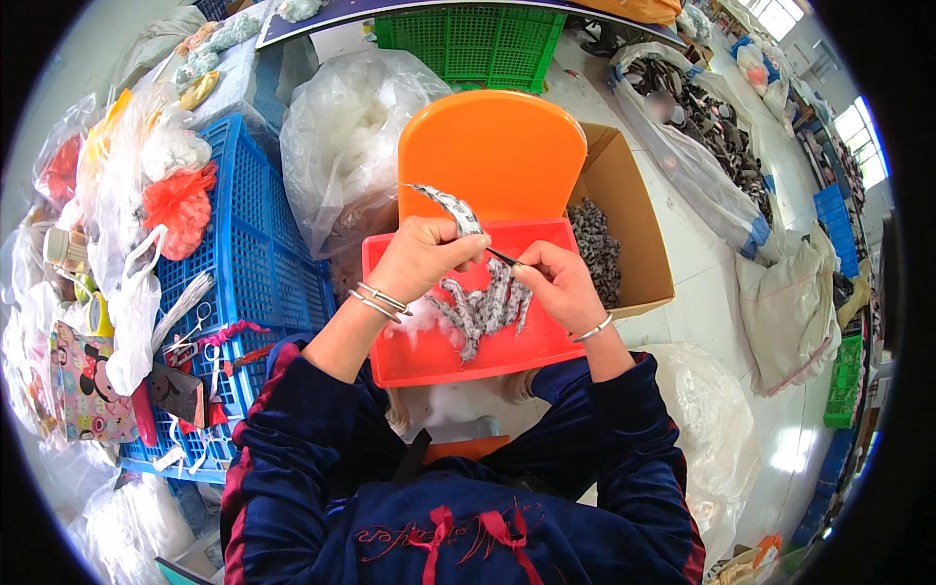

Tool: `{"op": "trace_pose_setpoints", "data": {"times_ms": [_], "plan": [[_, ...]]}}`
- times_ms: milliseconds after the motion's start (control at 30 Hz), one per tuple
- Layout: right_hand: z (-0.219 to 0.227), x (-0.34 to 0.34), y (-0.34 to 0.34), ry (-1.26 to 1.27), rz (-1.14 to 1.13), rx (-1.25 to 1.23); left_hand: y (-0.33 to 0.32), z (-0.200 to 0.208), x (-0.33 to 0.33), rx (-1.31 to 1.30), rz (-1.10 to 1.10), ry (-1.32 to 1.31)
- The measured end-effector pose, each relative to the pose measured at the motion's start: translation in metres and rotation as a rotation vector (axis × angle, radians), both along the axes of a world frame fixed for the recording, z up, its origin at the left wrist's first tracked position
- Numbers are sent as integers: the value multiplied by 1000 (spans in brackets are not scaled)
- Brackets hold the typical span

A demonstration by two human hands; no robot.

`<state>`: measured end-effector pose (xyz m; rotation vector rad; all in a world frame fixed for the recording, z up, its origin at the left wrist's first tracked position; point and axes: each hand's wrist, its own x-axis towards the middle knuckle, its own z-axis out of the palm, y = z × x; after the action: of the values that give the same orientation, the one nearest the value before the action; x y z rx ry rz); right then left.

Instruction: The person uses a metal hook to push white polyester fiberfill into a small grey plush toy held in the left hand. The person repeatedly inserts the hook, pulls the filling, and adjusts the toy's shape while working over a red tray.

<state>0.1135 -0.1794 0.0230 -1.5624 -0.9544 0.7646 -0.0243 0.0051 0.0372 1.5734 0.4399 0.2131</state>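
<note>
My left hand (429,255) is closed round a narrow, tapered tube of grey-and-white spotted fabric (456,209), whose thin tip points up and left. Between the thumb and fingers of my right hand (561,285) is a thin dark rod-like tool (503,257). Its far end meets the fabric at my left fingertips; how deep it goes in is hidden. Below both hands stands a red tray (409,367). Several similar spotted fabric pieces (492,310) lie in it, beside a tuft of white stuffing (421,324).
An orange chair (492,151) stands behind the tray, with a cardboard box (629,234) of spotted pieces to its right. A clear bag of white stuffing (356,136) is at the back left. Blue crates (253,234) with scissors and bags stand left; sacks (790,312) line the right.
</note>
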Motion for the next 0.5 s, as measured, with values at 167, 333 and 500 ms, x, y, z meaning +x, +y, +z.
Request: {"op": "trace_pose_setpoints", "data": {"times_ms": [167,333,500], "plan": [[-2,-17,8,141,-89,50,-11,7,6,-67,82,-117],[7,-21,17,193,-96,100,-14,7,5,-123,17,-127],[13,-17,14,111,-123,75,-9,14,5,-314,118,-158]]}}
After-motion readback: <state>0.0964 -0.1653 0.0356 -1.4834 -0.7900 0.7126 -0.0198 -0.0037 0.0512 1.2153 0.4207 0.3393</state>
